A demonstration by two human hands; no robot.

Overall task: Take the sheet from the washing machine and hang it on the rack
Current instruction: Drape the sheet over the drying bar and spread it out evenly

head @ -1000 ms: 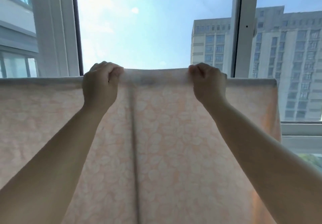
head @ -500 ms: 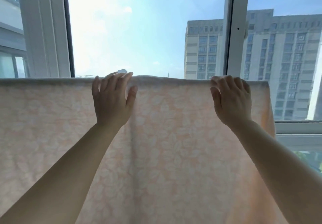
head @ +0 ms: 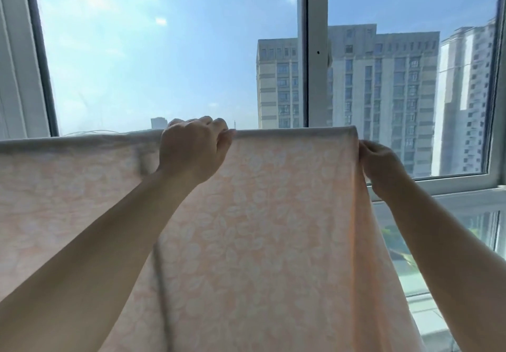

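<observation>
A peach sheet [head: 273, 228] with a pale leaf print hangs in front of me, draped over a rail that the cloth hides. Its top fold runs level across the view. My left hand [head: 193, 151] grips the top fold near the middle, fingers curled over it. My right hand [head: 380, 165] pinches the sheet's right side edge just below the top corner. A vertical crease runs down the cloth below my left forearm.
Behind the sheet stands a large window with a white frame and a centre post [head: 316, 50]. Tall apartment blocks [head: 383, 91] show through the glass at the right. A white sill [head: 465, 187] runs at the lower right.
Both hands were lying flat on the sheet near its top; now the left grips the top fold and the right has moved rightward to pinch the side edge.
</observation>
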